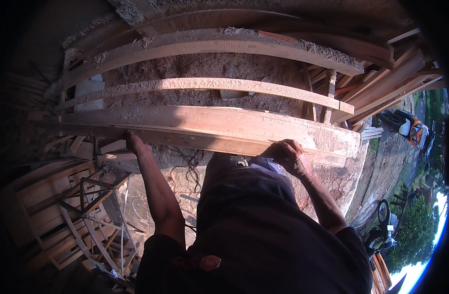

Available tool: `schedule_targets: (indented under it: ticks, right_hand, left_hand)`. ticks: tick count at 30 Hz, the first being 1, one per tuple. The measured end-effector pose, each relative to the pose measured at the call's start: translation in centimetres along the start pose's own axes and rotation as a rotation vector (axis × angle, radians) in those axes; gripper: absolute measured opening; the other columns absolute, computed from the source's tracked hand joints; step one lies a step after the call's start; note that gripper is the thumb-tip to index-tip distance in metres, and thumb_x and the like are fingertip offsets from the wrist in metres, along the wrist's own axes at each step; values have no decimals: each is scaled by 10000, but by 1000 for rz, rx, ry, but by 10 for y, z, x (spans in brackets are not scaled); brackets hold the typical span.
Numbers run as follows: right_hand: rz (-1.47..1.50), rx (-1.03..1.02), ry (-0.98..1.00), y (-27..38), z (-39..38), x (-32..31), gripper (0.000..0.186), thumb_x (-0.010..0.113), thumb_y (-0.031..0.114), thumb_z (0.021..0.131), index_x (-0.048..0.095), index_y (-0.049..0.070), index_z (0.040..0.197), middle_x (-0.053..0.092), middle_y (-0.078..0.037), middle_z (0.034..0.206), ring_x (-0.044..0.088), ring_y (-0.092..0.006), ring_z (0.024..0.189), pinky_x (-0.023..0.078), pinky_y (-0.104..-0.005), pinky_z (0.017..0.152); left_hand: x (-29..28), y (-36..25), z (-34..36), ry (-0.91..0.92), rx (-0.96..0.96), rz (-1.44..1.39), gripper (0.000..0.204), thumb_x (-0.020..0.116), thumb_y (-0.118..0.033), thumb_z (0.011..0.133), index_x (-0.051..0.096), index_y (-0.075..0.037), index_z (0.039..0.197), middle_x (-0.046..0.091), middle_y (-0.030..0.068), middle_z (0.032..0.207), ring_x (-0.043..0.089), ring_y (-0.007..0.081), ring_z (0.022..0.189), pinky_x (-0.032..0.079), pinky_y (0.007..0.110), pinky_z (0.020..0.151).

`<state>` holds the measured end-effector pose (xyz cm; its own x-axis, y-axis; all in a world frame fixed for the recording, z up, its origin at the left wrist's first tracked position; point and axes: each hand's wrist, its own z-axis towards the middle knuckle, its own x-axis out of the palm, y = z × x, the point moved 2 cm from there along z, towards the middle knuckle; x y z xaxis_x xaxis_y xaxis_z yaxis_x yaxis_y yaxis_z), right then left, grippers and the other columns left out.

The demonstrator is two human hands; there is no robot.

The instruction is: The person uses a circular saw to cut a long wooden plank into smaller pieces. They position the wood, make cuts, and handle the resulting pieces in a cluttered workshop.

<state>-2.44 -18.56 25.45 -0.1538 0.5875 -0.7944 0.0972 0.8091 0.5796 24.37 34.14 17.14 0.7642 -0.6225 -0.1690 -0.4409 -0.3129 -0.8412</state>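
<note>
A long, narrow wooden plank (224, 142) lies on edge along the near side of the workbench, against a wider pale board (214, 119). My left hand (133, 141) is closed at the plank's near edge, left of the middle, its fingers partly hidden in shadow. Toward the right end, my right hand (291, 155) has its fingers curled over the plank's edge. Something dark shows beside the right fingertips; whether it is a shadow or an object, I cannot make out.
Two beams covered in shavings, one nearer (205, 85) and one farther (200, 43), run across the bench. Stacked boards (386, 88) fill the far right. Wooden frames (87, 206) and cables (188, 161) lie at the lower left. Motorcycles (415, 130) are parked outside at right.
</note>
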Motion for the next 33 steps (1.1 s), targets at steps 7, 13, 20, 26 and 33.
schedule_targets:
  ticks: [7, 13, 20, 26, 33]
  right_hand:
    - [-58, -74, 3, 6, 10, 3, 627, 845, 254, 776, 612, 72, 1329, 629, -164, 1258, 598, -378, 1146, 481, -474, 988]
    - [-35, -79, -3, -10, -3, 19, 744, 870, 228, 739, 557, 28, 1384, 623, -195, 1283, 586, -401, 1152, 464, -500, 985]
    - [-26, -216, -18, -29, -3, 23, 816, 866, 272, 756, 491, 18, 1435, 655, -189, 1245, 587, -409, 1115, 453, -536, 960]
    - [-53, -222, 42, -29, 4, 30, 708, 806, 363, 808, 543, 5, 1360, 643, -179, 1224, 587, -400, 1090, 438, -540, 945]
    - [-45, -288, -40, -36, -1, 27, 662, 779, 365, 835, 545, -15, 1324, 623, -211, 1141, 569, -445, 1064, 442, -562, 928]
  left_hand:
    - [-14, 4, 14, -17, 99, 89, 550, 662, -344, 979, 592, 62, 1343, 627, 221, 1342, 648, 360, 1146, 542, 511, 979]
    - [12, -31, 61, -113, 481, 340, 943, 888, -314, 751, 387, 91, 1440, 510, 278, 1421, 545, 413, 1282, 483, 480, 1080]
    - [5, -27, 68, -225, 231, 414, 951, 869, -259, 722, 302, 122, 1383, 553, 301, 1357, 594, 431, 1229, 506, 483, 1073]
    - [-27, -18, 110, -291, 842, 747, 332, 766, -208, 765, 628, 21, 962, 686, 154, 993, 696, 355, 957, 563, 480, 839]
    - [-3, -19, 72, -142, 726, 355, 260, 693, -243, 810, 675, -10, 923, 707, 135, 959, 691, 344, 929, 541, 463, 802]
